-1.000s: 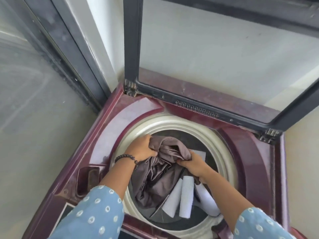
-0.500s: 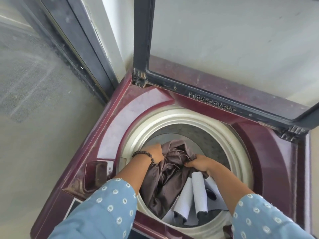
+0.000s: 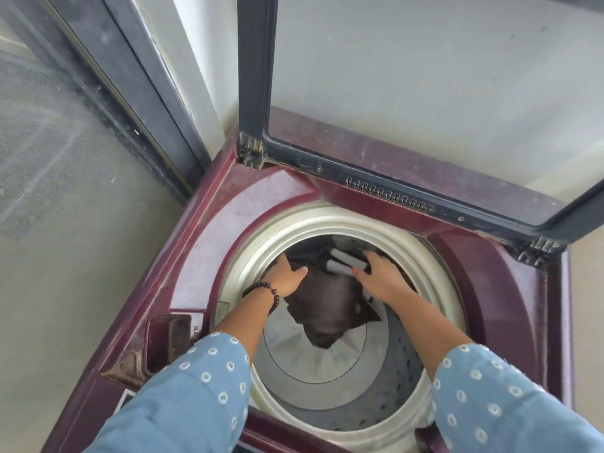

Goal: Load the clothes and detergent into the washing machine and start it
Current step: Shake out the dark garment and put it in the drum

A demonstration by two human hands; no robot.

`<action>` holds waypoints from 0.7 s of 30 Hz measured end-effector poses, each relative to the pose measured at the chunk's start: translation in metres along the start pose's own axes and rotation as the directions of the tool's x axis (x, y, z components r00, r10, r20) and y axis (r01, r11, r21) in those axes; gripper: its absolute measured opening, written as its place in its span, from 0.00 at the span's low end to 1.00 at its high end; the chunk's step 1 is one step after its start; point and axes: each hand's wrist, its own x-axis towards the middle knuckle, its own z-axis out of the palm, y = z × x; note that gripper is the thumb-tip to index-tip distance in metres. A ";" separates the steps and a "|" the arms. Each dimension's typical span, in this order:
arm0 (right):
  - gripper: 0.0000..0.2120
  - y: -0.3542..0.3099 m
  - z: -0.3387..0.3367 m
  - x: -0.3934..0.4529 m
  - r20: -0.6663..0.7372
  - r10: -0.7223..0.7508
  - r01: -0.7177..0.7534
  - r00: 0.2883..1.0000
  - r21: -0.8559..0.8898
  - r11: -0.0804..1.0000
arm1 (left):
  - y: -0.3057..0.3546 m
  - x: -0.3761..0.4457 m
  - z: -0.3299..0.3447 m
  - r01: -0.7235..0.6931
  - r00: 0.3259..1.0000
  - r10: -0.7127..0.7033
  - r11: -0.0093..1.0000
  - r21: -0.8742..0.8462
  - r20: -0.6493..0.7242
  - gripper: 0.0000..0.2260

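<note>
Drum (image 3: 397,361) holds brown garment (image 3: 327,305) and white-striped cloth (image 3: 346,261) under both hands

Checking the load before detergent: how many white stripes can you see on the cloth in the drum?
2: both white stripes lie side by side at the drum's far side, just left of the right hand. More may be hidden under it.

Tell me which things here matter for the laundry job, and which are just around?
Part of the job:
- brown garment in the drum
- white-striped cloth
- washing machine, lid raised
- left hand and right hand, down inside on the clothes

Just around:
- sliding door frame
- floor
- bead bracelet
</note>
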 end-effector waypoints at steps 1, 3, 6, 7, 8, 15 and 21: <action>0.30 0.002 0.003 -0.002 0.000 -0.012 0.012 1.000 -0.020 1.000 | 0.001 -0.001 0.001 -0.012 1.000 0.012 0.998 0.055 0.000 0.38; 0.32 0.004 0.009 -0.004 -0.007 -0.042 0.042 0.999 -0.066 0.997 | 0.002 -0.002 0.005 -0.041 0.999 0.042 0.985 0.170 0.000 0.39; 0.33 0.003 0.016 -0.009 -0.009 -0.076 0.073 0.997 -0.175 0.982 | 0.001 -0.002 0.012 -0.073 0.997 0.074 0.950 0.305 0.009 0.40; 0.33 0.003 0.018 -0.010 -0.004 -0.086 0.083 0.996 -0.216 0.973 | 0.001 -0.004 0.013 -0.075 0.997 0.079 0.938 0.340 0.003 0.39; 0.33 0.002 0.019 -0.012 0.003 -0.095 0.092 0.996 -0.256 0.962 | 0.001 -0.005 0.014 -0.081 0.996 0.089 0.924 0.374 -0.005 0.39; 0.36 0.004 0.034 -0.029 -0.002 -0.224 0.182 0.975 -0.577 0.796 | 0.002 -0.017 0.025 -0.123 0.971 0.222 0.774 0.622 -0.085 0.40; 0.37 0.011 0.039 -0.051 -0.010 -0.280 0.204 0.960 -0.663 0.720 | 0.004 -0.033 0.046 -0.171 0.939 0.341 0.547 0.820 -0.031 0.39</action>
